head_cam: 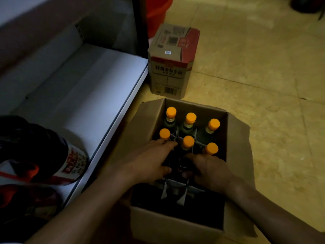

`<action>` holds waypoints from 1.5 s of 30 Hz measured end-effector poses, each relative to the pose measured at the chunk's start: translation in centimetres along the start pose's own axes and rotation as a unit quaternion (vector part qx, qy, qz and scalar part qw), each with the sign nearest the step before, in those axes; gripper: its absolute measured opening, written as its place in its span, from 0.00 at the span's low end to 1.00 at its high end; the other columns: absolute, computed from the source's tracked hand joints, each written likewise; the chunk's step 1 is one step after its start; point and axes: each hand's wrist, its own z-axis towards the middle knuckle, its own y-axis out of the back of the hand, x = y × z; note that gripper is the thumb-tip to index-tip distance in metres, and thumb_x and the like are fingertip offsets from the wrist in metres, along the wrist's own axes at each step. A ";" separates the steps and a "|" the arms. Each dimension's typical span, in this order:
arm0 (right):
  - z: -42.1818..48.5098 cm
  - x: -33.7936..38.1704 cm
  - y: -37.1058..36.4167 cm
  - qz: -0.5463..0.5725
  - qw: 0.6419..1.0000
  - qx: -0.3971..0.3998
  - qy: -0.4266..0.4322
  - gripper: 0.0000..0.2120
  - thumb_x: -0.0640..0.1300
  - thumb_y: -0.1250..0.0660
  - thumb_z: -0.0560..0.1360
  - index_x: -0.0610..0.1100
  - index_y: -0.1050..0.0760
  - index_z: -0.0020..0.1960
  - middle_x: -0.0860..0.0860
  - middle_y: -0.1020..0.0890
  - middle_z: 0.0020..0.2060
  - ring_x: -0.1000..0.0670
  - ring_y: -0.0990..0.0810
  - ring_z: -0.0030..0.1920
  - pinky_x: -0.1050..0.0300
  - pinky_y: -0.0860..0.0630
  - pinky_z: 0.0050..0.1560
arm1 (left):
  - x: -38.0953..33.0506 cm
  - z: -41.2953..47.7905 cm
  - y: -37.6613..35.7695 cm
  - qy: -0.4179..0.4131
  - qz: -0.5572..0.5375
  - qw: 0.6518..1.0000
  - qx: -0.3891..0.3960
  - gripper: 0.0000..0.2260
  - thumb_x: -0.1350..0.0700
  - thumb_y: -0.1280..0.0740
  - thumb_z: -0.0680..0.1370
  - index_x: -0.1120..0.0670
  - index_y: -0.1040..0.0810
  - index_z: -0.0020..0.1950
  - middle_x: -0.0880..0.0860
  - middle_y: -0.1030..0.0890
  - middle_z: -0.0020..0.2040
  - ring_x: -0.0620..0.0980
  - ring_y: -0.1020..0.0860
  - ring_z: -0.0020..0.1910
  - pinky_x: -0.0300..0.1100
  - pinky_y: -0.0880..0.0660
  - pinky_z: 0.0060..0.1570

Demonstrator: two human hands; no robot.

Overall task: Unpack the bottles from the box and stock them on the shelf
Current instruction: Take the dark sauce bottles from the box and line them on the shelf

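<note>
An open cardboard box [235, 148] stands on the floor with several dark bottles with orange caps [191, 118] upright in a cardboard divider [182, 192]. The near cells look dark and I see no caps there. My left hand [149, 161] reaches into the box, its fingers lying fairly straight against the neck of the middle-row left bottle [164, 133]. My right hand [211, 170] is in the box just below the middle-row right bottle [212, 148], fingers bent down into a dark cell; what they hold is hidden. The white shelf [91, 88] lies to the left.
Large dark bottles with red and white labels [70, 161] stand on the shelf at the near left. A closed printed carton [168, 67] stands behind the open box, by the shelf corner. A red bucket [156, 13] is further back. Tiled floor [263, 85] spreads to the right.
</note>
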 end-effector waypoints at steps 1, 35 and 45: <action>0.1 0.1 -0.2 0.033 0.999 -0.005 -0.004 0.20 0.54 0.32 0.79 0.56 0.29 0.69 0.53 0.18 0.61 0.47 0.19 0.60 0.52 0.22 0.50 | -0.1 0.0 0.2 0.003 0.001 1.000 0.005 0.35 0.51 0.29 0.79 0.46 0.43 0.82 0.48 0.36 0.79 0.51 0.34 0.76 0.51 0.31 0.72; -6.1 3.8 11.3 0.441 0.787 -0.429 0.042 0.15 0.66 0.31 0.71 0.57 0.17 0.47 0.60 0.14 0.43 0.57 0.14 0.47 0.48 0.16 0.46 | -3.2 0.9 0.6 -0.041 -0.376 0.924 -0.054 0.35 0.56 0.21 0.72 0.35 0.33 0.72 0.32 0.21 0.62 0.31 0.23 0.62 0.26 0.25 0.56; -5.0 5.0 8.0 0.445 0.835 -0.323 0.026 0.41 0.72 0.34 0.66 0.72 0.48 0.74 0.77 0.29 0.61 0.69 0.27 0.65 0.67 0.26 0.60 | -4.3 1.0 -0.2 -0.033 -0.452 0.881 -0.138 0.22 0.62 0.23 0.74 0.46 0.25 0.63 0.40 0.14 0.51 0.38 0.16 0.51 0.36 0.20 0.49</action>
